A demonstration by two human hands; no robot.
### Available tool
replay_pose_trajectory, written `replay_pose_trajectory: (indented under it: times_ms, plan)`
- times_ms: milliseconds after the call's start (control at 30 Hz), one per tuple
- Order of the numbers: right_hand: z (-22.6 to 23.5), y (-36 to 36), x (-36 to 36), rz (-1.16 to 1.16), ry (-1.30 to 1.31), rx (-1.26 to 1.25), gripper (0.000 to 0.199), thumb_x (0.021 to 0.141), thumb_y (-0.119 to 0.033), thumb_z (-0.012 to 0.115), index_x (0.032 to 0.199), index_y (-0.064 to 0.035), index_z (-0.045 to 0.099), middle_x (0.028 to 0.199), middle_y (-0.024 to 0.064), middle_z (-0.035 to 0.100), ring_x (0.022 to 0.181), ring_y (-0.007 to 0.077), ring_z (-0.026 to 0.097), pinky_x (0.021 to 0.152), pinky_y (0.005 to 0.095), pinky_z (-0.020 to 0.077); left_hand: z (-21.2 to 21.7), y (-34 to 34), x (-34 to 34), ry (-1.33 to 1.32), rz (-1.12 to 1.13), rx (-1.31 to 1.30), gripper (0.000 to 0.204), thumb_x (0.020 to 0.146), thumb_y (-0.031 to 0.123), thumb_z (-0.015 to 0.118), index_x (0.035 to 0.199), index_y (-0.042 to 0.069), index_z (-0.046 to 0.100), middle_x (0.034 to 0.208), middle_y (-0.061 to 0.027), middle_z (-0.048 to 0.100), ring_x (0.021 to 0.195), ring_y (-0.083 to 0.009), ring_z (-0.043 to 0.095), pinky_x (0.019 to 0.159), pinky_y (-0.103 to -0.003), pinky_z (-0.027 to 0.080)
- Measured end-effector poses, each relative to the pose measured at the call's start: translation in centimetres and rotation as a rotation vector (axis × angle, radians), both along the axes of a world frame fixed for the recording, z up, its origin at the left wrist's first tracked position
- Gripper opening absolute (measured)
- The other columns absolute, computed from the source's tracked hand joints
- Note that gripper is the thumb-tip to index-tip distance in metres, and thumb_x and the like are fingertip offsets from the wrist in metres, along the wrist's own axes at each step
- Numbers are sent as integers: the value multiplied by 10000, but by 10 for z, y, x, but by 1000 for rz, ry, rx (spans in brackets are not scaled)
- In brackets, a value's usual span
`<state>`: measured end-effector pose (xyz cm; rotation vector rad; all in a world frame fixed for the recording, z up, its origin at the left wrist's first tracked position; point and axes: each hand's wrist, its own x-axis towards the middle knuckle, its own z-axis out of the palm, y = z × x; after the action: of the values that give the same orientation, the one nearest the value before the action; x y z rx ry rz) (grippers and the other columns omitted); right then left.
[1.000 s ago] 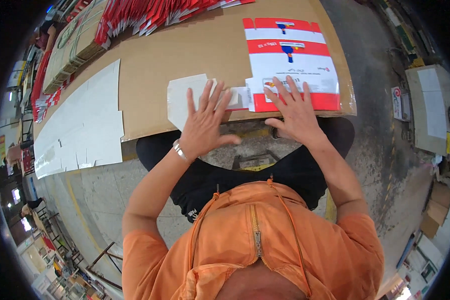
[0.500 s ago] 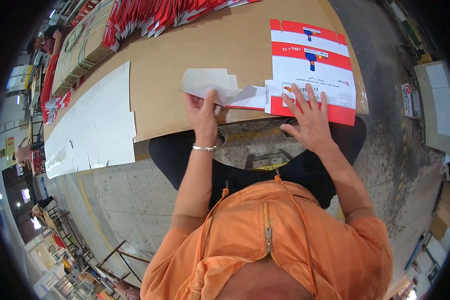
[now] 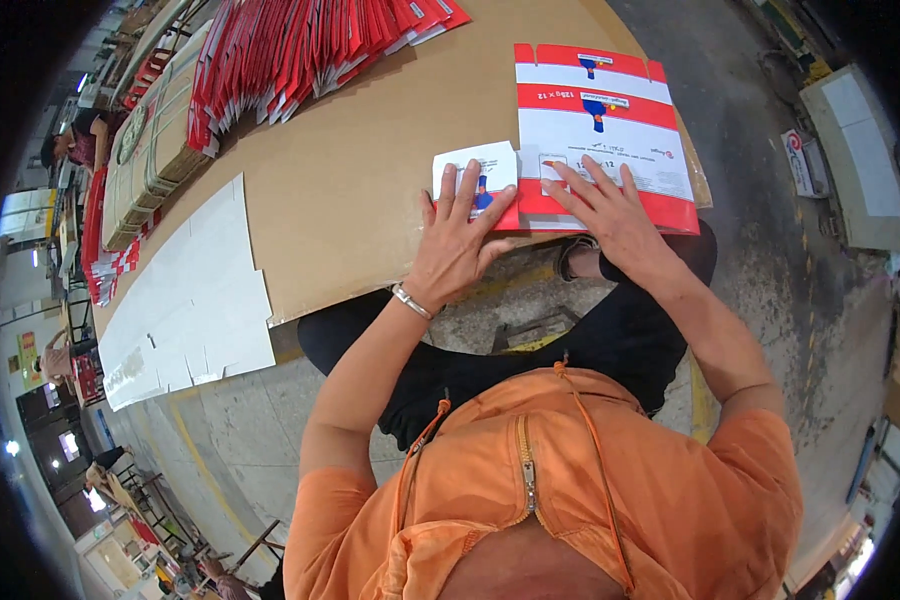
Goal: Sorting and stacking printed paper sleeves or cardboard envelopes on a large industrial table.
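A red and white printed carton blank (image 3: 630,150) lies flat at the right side of the brown table sheet (image 3: 360,190). Its left end flap (image 3: 495,165) is folded over, with the printed face up. My left hand (image 3: 450,245) rests on this flap with the fingers spread and the thumb apart. Flat on the lower part of the carton's main panel is my right hand (image 3: 615,220), fingers stretched out. Neither hand grips anything. The flap's underside is hidden.
A fanned row of folded red and white cartons (image 3: 310,60) lies along the far edge. To its left sits a strapped bundle of cardboard (image 3: 155,150). White sheets (image 3: 200,300) cover the table's left end. My legs are under the near edge.
The flap was standing up with its plain side showing; now it lies folded to the right. My left hand has moved right with it and opened out flat. My right hand stays on the panel.
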<state>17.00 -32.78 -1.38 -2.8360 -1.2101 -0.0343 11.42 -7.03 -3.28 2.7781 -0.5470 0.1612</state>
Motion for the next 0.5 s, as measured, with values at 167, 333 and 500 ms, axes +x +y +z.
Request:
replay_pose_trajectory:
  times_ms: [167, 333, 500]
  plan:
    - [-1, 4, -9, 20, -33, -150, 795, 810, -51, 651, 1488, -282, 306, 1554, 42, 274, 1410, 324, 273, 1048, 677, 282, -8, -7, 6, 3, 95, 146, 551, 954, 476, 460, 1476, 340, 350, 1575, -154, 175, 1435, -427, 154, 1014, -737, 202]
    - [-15, -1, -11, 46, -49, -55, 751, 832, -71, 632, 1481, -284, 320, 1551, 35, 284, 1412, 326, 271, 1053, 684, 265, -8, -10, 7, 27, 98, 219, 543, 954, 490, 454, 1471, 358, 354, 1567, -148, 197, 1438, -412, 145, 992, -759, 202]
    - [-20, -4, -10, 106, -17, -63, 717, 851, -70, 605, 1481, -269, 326, 1547, 25, 297, 1415, 328, 272, 1074, 677, 242, -9, -7, 8, 14, 81, 228, 547, 944, 503, 460, 1463, 360, 367, 1567, -143, 202, 1436, -408, 153, 1009, -745, 198]
